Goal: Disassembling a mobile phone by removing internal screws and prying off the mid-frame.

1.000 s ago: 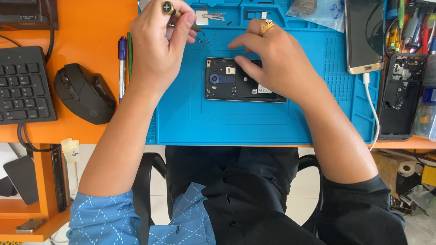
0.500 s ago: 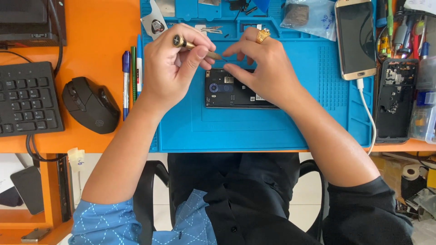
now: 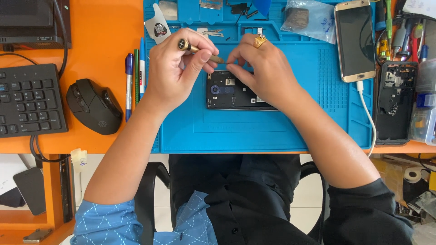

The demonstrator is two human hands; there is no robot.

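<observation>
Both hands were closed: the left hand (image 3: 175, 68) gripped a screwdriver (image 3: 200, 50), the right hand (image 3: 265, 72) pinched its tip. A slip could have gouged the phone (image 3: 231, 93) below.

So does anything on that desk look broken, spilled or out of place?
Nothing is spilled. The dark phone on the blue mat lies opened with its insides showing, under the left hand holding a brass screwdriver and the right hand. Small loose parts lie scattered along the mat's top edge.
</observation>
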